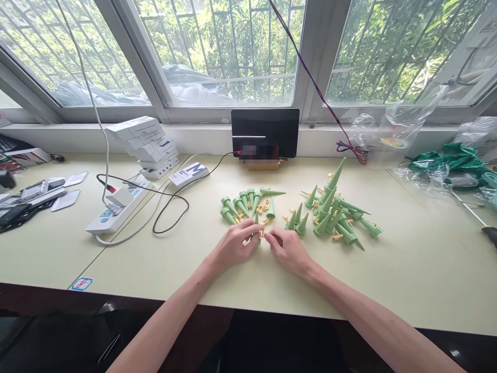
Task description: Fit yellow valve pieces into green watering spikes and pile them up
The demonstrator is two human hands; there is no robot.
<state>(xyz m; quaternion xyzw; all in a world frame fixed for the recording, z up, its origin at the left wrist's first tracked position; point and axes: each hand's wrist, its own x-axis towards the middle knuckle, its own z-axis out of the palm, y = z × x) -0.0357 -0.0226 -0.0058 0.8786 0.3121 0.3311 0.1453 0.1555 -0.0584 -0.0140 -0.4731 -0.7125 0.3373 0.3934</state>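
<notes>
1 screen [265,126] behind green cones [271,209]

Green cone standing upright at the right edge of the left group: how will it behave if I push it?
The green cone looks like molded plastic, so it is probably stiff and fairly light. Resting on its wide end, it may slide under a low push. Its tapered sides suggest it would roll in an arc if tipped.

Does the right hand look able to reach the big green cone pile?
Probably yes: the green cone pile looks close to the right hand, with a bare strip of table between them.
</notes>
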